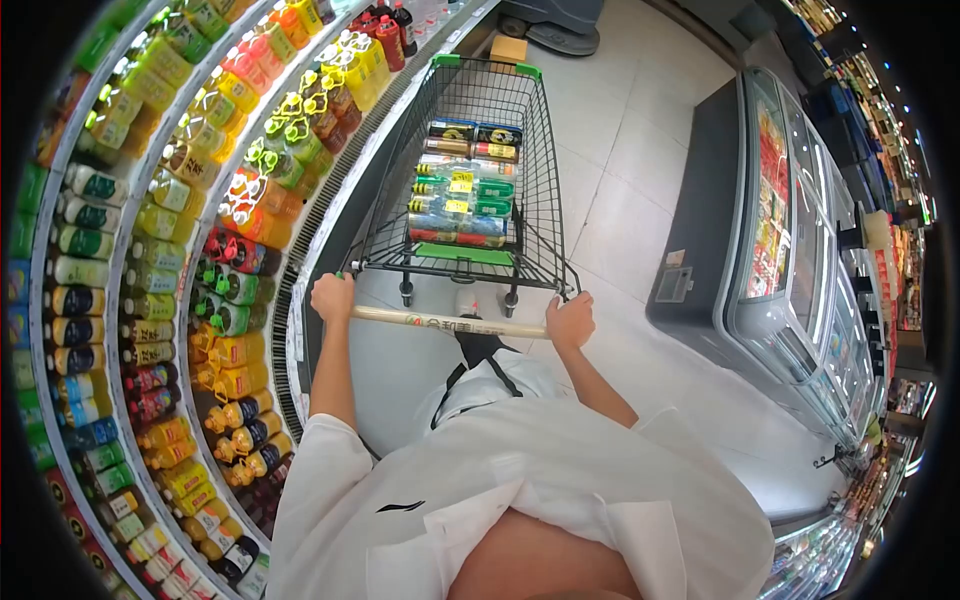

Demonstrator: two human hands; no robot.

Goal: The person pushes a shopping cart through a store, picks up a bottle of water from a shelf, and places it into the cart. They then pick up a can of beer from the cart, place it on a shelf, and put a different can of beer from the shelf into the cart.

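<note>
A wire shopping cart (pixel 540 190) stands in front of me in a shop aisle. My left hand (pixel 333 296) grips the left end of its pale handle bar (pixel 450 323). My right hand (pixel 570 320) grips the right end of the same bar. Several drink bottles (pixel 465 195) lie side by side in the cart's basket, above a green panel (pixel 463 253). My white shirt fills the lower part of the view.
Open chiller shelves (pixel 190 270) packed with bottled drinks run along the left. A grey chest freezer (pixel 770 230) with glass lids stands on the right. Light floor tiles (pixel 620 150) lie between them. A dark machine base (pixel 560 25) sits beyond the cart.
</note>
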